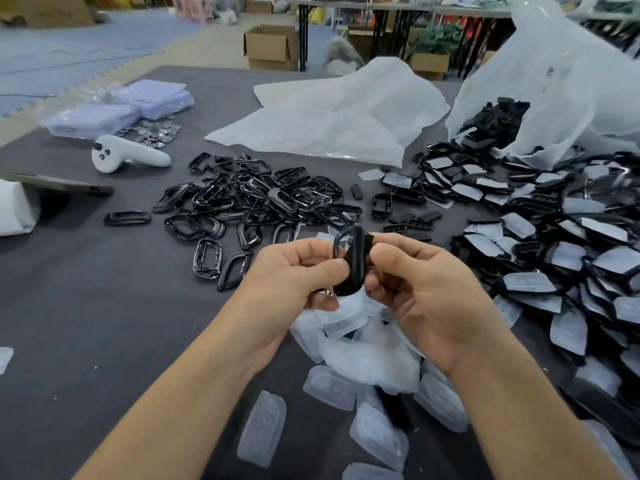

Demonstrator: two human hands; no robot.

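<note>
A: Where is the black shell (349, 261)?
B: Upright above the table (104, 306). The left hand (294, 275) pinches its lower end, thumb in front, and the right hand (422, 292) pinches its right edge.

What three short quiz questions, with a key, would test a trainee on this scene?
1. True or false: the left hand and the right hand both grip one black frame.
2. Where does the white controller lie? A) left of the pile of black frames; B) in the right hand; C) under the pile.
3. Fill in: the clear pads nearest the person lie on the dark ___ table.
Key: 1 true; 2 A; 3 grey.
</note>
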